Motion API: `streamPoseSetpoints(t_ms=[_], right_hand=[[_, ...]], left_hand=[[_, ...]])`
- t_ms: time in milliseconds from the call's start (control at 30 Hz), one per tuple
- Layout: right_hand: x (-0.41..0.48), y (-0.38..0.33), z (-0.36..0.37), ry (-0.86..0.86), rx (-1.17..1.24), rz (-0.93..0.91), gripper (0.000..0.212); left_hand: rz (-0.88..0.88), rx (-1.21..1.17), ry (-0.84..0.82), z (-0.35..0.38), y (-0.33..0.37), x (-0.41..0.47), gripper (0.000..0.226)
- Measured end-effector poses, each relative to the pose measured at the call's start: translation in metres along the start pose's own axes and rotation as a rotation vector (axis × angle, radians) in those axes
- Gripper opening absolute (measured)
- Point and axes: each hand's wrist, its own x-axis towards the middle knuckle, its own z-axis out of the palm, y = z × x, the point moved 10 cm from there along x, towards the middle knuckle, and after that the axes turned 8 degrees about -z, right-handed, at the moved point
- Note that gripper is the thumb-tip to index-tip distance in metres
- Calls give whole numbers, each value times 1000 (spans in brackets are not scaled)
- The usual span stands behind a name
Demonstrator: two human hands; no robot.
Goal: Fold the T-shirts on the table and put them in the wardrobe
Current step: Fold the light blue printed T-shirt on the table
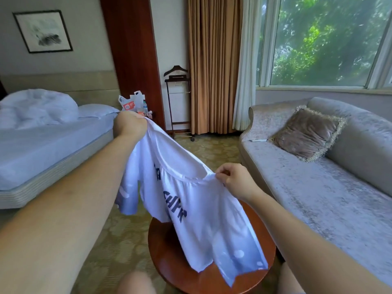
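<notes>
While held above the round table [212, 281], white T-shirt [191, 209] hangs stretched, left hand [129, 126] fingers bunching one shoulder, right hand [235, 179] fingers pinching the collar.

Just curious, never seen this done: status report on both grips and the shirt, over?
Left grip holds T-shirt at shoulder, raised. Right grip pinches collar. T-shirt unfolded, hanging over round table. Nothing blocking.

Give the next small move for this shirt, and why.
Probably lower the T-shirt and spread it flat on the round table. The left hand grips one shoulder high and the right hand pinches it near the collar, lower, so it hangs slanted and bunched in the air, unfolded.
</notes>
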Motion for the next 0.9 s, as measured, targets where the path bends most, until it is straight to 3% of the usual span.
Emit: streamPoseSetpoints(t_ms=[200, 600, 733, 900], right_hand=[[4, -8, -27, 236, 156, 80, 20], [31, -166, -179, 713, -69, -252, 14], [31, -187, -209, 791, -52, -314, 18], [51, -161, -208, 749, -91, -243, 19]], left_hand=[[164, 75, 89, -41, 33, -12, 22], [417, -160, 289, -130, 117, -46, 21], [458, -141, 287, -133, 133, -47, 21], [414, -84, 135, -85, 119, -26, 19]])
